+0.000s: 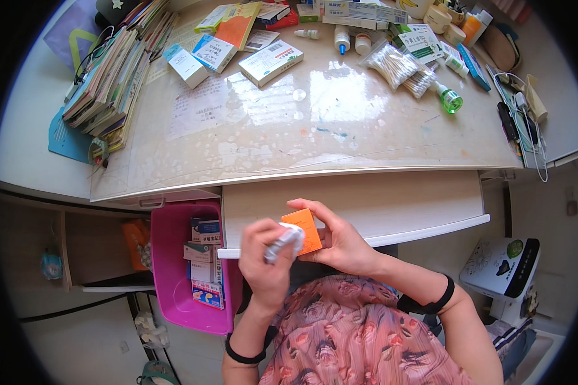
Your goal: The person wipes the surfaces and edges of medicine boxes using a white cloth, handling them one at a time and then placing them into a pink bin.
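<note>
In front of my torso, my right hand grips a small orange carton by its edges. My left hand is curled round a crumpled white-and-grey wad, probably cloth or tissue, which overlaps the carton's left side. Motion blurs the left fingers, and the wad covers part of the carton's face. Both hands are above the front of a pulled-out pale drawer. To the left of it, a pink plastic bin contains several medicine boxes.
On the desk are medicine boxes, bagged cotton swabs and a green-liquid bottle. Stacked books line the left side; cables hang at the right edge. A white appliance stands at lower right.
</note>
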`<state>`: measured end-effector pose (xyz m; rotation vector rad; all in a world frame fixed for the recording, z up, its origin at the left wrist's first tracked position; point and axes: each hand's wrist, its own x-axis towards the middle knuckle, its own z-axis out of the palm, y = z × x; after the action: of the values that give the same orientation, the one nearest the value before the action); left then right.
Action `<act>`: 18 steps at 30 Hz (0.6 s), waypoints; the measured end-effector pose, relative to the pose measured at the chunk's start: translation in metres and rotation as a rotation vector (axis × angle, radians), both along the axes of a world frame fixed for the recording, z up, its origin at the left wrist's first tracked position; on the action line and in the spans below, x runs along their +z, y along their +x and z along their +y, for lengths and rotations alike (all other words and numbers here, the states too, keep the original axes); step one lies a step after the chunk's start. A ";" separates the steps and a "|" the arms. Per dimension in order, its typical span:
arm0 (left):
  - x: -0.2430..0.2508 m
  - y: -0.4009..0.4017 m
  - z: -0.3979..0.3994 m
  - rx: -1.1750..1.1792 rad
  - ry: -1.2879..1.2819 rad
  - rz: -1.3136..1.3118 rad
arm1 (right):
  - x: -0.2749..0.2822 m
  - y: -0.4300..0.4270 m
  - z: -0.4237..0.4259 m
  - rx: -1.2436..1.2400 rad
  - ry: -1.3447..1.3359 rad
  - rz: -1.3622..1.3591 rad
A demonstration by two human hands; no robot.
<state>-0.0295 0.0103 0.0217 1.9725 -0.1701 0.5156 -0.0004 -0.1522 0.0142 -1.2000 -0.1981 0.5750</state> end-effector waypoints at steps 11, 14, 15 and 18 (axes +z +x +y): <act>0.000 0.004 -0.013 -0.311 0.124 -0.162 | -0.006 0.001 -0.004 -0.095 -0.382 -0.563; -0.005 0.013 -0.004 -0.195 -0.042 0.024 | -0.004 -0.001 -0.005 -0.147 -0.406 -0.558; -0.007 0.015 -0.002 -0.119 -0.200 0.160 | -0.001 -0.001 -0.005 -0.144 -0.406 -0.559; -0.005 -0.003 -0.006 -0.203 -0.011 -0.016 | 0.004 0.000 -0.006 -0.166 -0.455 -0.534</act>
<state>-0.0328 0.0038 0.0170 1.9147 -0.3724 0.3988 -0.0001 -0.1580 0.0187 -1.7836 -0.4294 0.1408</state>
